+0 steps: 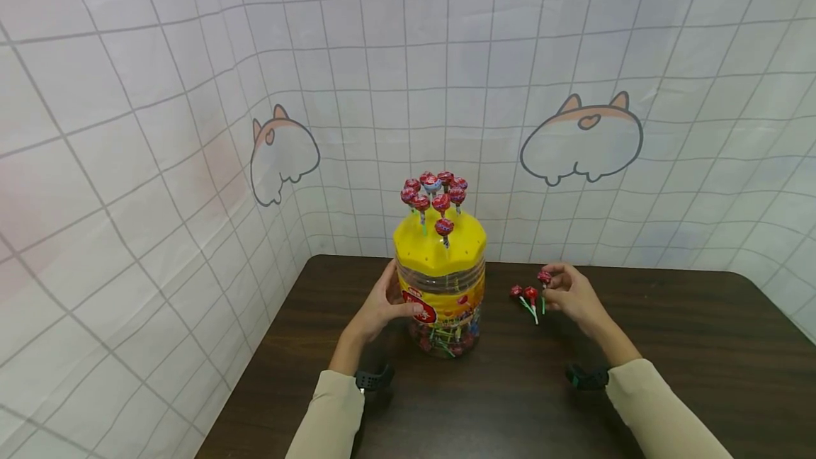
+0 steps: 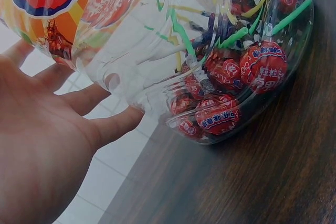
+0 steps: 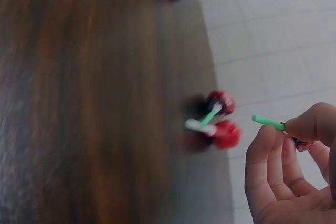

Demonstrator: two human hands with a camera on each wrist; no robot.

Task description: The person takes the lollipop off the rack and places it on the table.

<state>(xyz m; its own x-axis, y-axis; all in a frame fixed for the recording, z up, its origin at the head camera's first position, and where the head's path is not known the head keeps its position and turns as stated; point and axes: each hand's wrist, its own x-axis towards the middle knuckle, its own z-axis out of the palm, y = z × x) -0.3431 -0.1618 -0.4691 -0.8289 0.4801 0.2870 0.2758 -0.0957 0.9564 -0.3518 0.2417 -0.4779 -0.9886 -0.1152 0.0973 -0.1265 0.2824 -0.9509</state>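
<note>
A clear plastic candy jar (image 1: pixel 446 307) with a yellow lid (image 1: pixel 417 250) stands upright on the table, lollipops heaped in its bottom. My left hand (image 1: pixel 382 307) holds its left side, thumb across the label and fingers (image 2: pixel 86 98) against the wall. Several red-wrapped lollipops (image 1: pixel 441 204) stand upright in the lid, sticks down. To the right of the jar, my right hand (image 1: pixel 576 303) pinches a lollipop (image 1: pixel 544 278) by its green stick (image 3: pixel 269 123), near the wrapped head. Two loose lollipops (image 3: pixel 226 134) lie side by side on the table, just left of that hand.
The dark wooden table (image 1: pixel 510 402) ends at a rounded back edge behind the jar. A white gridded curtain (image 1: pixel 408 76) with cartoon animal prints hangs at the back and along the left. Each wrist wears a dark band.
</note>
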